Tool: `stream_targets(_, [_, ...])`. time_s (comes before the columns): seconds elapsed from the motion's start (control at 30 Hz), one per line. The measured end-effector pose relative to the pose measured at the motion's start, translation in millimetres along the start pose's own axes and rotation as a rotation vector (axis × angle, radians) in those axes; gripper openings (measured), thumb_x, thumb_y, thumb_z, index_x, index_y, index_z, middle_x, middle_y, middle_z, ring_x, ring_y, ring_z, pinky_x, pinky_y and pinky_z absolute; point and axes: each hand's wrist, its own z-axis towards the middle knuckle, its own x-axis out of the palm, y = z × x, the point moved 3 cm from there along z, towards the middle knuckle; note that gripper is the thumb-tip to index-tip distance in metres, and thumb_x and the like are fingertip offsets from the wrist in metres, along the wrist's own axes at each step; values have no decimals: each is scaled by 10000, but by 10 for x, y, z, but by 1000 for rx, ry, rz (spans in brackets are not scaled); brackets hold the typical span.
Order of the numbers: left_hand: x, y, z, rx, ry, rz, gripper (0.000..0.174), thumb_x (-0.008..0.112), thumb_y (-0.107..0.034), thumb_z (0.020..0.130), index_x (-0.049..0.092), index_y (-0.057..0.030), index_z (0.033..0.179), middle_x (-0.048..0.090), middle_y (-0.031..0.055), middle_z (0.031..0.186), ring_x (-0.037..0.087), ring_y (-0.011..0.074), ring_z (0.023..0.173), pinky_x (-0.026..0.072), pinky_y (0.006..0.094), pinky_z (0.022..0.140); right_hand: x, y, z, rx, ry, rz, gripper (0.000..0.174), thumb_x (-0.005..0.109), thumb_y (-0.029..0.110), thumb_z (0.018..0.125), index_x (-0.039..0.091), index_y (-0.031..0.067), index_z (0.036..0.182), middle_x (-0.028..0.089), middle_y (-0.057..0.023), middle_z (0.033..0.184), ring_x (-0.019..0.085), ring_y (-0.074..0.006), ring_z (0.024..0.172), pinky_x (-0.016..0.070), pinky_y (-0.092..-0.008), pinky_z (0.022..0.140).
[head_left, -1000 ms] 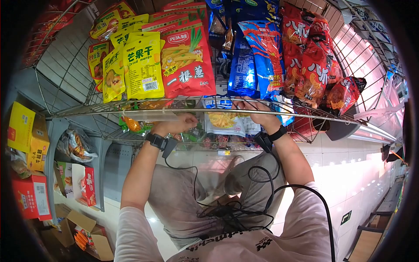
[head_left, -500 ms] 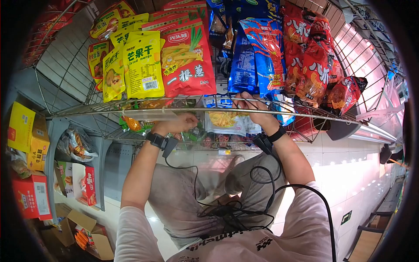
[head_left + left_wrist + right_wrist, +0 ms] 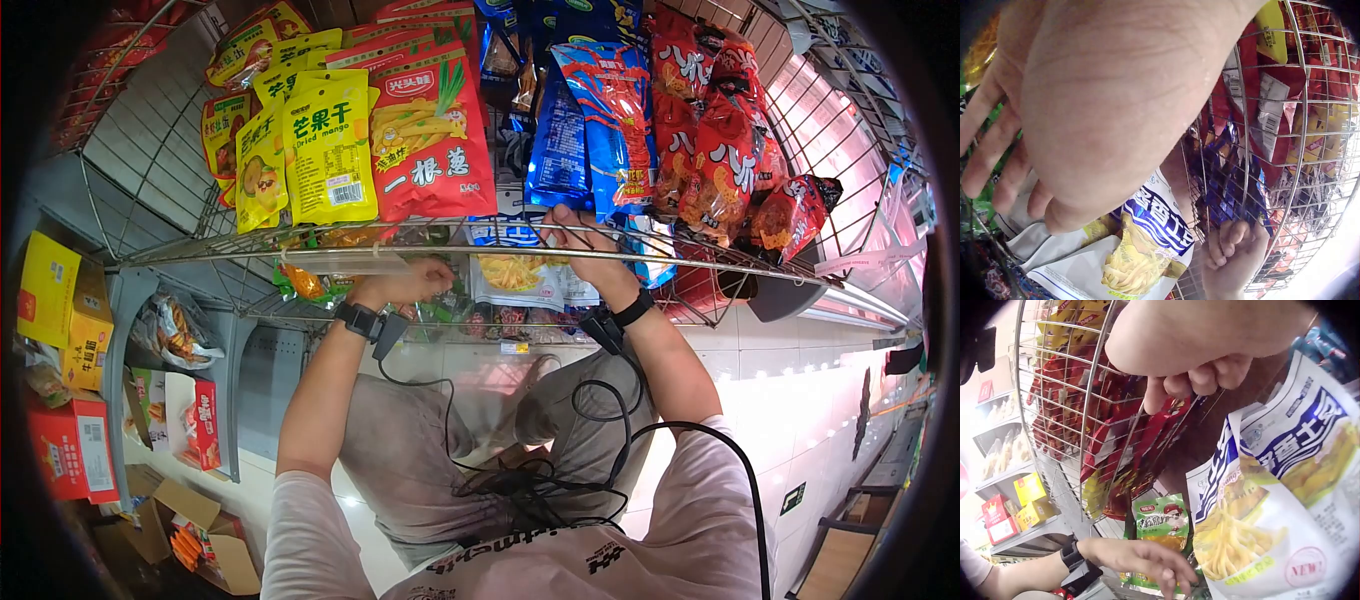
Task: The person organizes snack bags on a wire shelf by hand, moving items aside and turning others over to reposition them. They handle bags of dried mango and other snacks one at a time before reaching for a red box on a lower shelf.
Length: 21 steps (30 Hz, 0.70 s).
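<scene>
While right hand (image 3: 585, 250) curls its grip round basket wire (image 3: 720, 265), left hand (image 3: 410, 282) loosely spread above green packet (image 3: 1160, 528).

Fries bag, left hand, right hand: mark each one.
fries bag (image 3: 1235, 544), right wrist view, on the printed fries on its front.
left hand (image 3: 405, 285), head view, back of the hand.
right hand (image 3: 590, 254), head view, back of the hand.

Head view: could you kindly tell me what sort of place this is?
Most likely a small shop's snack aisle: printed snack bags hang packed on a wire rack, boxed goods stand stacked beside it, and open cartons sit on the floor.
</scene>
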Motion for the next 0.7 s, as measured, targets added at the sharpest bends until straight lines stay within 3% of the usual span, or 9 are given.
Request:
stream_targets(0.2, [-16, 90, 72, 48, -14, 66, 385, 647, -288, 1062, 645, -47, 1363, 665, 62, 1241, 631, 175, 1085, 669, 364, 755, 25, 188, -29, -149, -170, -120, 594, 410, 474, 1154, 712, 47, 872, 633, -16, 760, 517, -111, 711, 430, -298, 681])
stream_targets(0.33, [-13, 70, 50, 33, -11, 53, 381, 648, -292, 1063, 648, -53, 1359, 665, 63, 1244, 631, 183, 1086, 668, 367, 763, 24, 317, -34, -142, -229, -157, 616, 396, 473, 1156, 703, 44, 836, 619, -29, 729, 520, -121, 697, 429, -317, 673])
stream_targets(0.4, [-13, 76, 47, 13, -11, 26, 380, 649, -292, 1063, 648, -56, 1361, 666, 63, 1240, 632, 184, 1086, 667, 365, 764, 30, 285, -21, -66, -231, -172, 605, 399, 452, 1140, 704, 47, 808, 689, -130, 766, 672, -316, 792, 509, -438, 792])
stream_targets(0.63, [-18, 115, 89, -2, 10, 35, 383, 652, -291, 1060, 641, -62, 1367, 639, 61, 1250, 621, 182, 1093, 685, 373, 732, 104, 251, 22, 16, -267, -70, 630, 386, 478, 1134, 680, 37, 795, 635, -109, 713, 619, -260, 697, 481, -410, 704])
stream_targets(0.7, [-17, 120, 89, -8, 9, 35, 384, 652, -292, 1060, 641, -62, 1367, 635, 59, 1253, 618, 182, 1097, 687, 375, 734, 122, 263, 13, -19, -330, -24, 675, 393, 532, 1137, 678, 30, 787, 584, -28, 696, 475, -131, 667, 389, -326, 649])
